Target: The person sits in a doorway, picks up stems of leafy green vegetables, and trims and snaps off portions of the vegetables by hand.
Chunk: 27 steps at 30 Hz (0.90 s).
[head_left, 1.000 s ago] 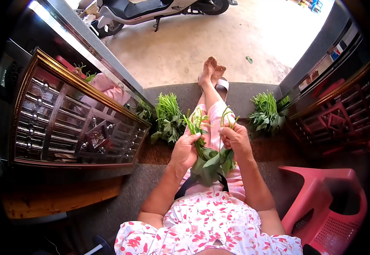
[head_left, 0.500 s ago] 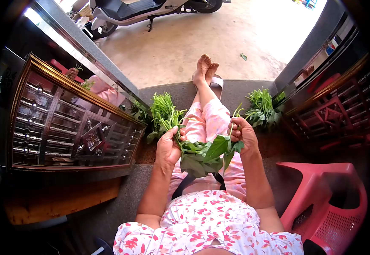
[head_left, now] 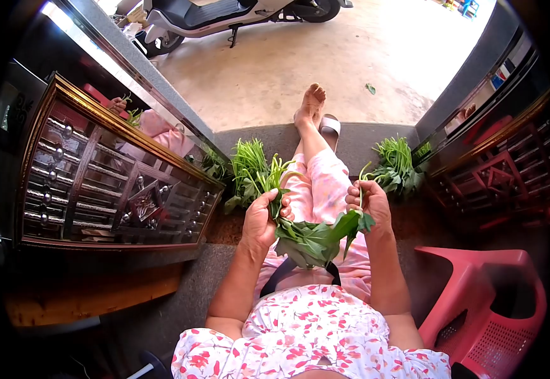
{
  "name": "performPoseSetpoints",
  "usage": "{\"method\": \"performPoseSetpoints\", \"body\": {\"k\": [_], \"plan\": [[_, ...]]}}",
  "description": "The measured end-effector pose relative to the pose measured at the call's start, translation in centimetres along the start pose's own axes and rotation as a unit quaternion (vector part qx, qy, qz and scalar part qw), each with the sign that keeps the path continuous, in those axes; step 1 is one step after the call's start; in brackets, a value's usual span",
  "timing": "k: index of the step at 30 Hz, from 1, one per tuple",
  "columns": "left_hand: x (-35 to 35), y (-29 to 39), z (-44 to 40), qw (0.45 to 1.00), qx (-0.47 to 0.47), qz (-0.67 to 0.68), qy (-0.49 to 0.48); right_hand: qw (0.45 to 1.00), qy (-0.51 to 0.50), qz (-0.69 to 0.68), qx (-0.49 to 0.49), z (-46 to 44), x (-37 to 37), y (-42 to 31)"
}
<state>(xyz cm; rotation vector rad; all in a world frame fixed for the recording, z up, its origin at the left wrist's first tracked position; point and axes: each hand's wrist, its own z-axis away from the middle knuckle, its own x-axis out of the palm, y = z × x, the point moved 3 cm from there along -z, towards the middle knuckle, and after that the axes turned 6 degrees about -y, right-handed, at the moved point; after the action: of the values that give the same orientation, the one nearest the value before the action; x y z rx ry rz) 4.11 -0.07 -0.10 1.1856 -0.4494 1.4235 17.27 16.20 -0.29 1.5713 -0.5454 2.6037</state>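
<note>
My left hand (head_left: 261, 220) is closed around a bunch of leafy greens (head_left: 308, 242). Their pale green stems stick up past my thumb, while the broad leaves hang over my lap between the two hands. To the right, my right hand (head_left: 373, 205) pinches a single leafy stem (head_left: 364, 172) whose curled tip rises above the fingers. Leaves dangle under that hand, beside the bunch; whether they touch it I cannot tell. A heap of greens (head_left: 248, 165) stands past my left hand, and a second heap (head_left: 396, 158) lies beyond my right hand.
Carved door panels flank me, one on the left (head_left: 120, 183) and one on the right (head_left: 493, 167). A pink plastic chair (head_left: 461, 268) stands at my right. My crossed legs reach the stone sill, beside a slipper (head_left: 330, 128). Outside are a scooter (head_left: 224, 18) and a fallen leaf (head_left: 370, 89).
The whole view has shifted slightly. Both hands keep their hold, and the leaves near my right hand hang a little differently.
</note>
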Motion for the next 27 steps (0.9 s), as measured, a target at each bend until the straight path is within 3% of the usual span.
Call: {"method": "performPoseSetpoints", "body": {"k": [12,17,20,27], "plan": [[0.0,-0.2,0.0,1.0,-0.025,0.011,0.005,0.993,-0.035,-0.102,0.036,-0.4,-1.1,0.3],[-0.1,-0.4,0.1,0.999,-0.024,0.019,0.012,0.999,0.037,-0.034,-0.004,0.2,0.4,0.4],[-0.1,-0.6,0.0,1.0,-0.017,0.001,0.023,0.999,-0.027,0.021,0.006,0.5,1.1,0.4],[1.1,-1.0,-0.2,0.999,0.023,-0.021,-0.031,0.987,-0.011,0.159,-0.036,1.3,3.1,1.2]]}}
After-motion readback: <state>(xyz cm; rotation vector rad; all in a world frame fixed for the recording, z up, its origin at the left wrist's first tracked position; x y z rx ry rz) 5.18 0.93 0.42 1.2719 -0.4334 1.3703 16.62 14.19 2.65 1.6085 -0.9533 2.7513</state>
